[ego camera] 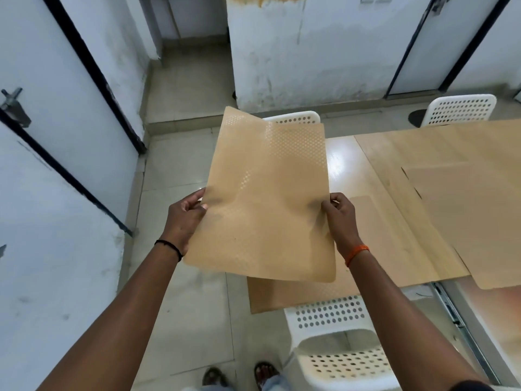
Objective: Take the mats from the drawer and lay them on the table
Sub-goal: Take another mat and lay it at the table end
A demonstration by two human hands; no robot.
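Note:
I hold a tan dotted mat (265, 198) up in the air over the left end of the table (342, 165). My left hand (184, 218) pinches its left edge and my right hand (339, 218) pinches its right edge. The mat's far left corner curls upward. Several more tan mats lie flat on the table: one below the held mat (298, 294), one across the far right (439, 142) and one at the right (479, 221). An open drawer (485, 311) with a metal rail shows at the lower right.
A white perforated chair (335, 345) stands at the table's near side, right of my feet. Two more white chairs stand at the far side (296, 117) and far right (459, 108). White walls and doors close in on the left.

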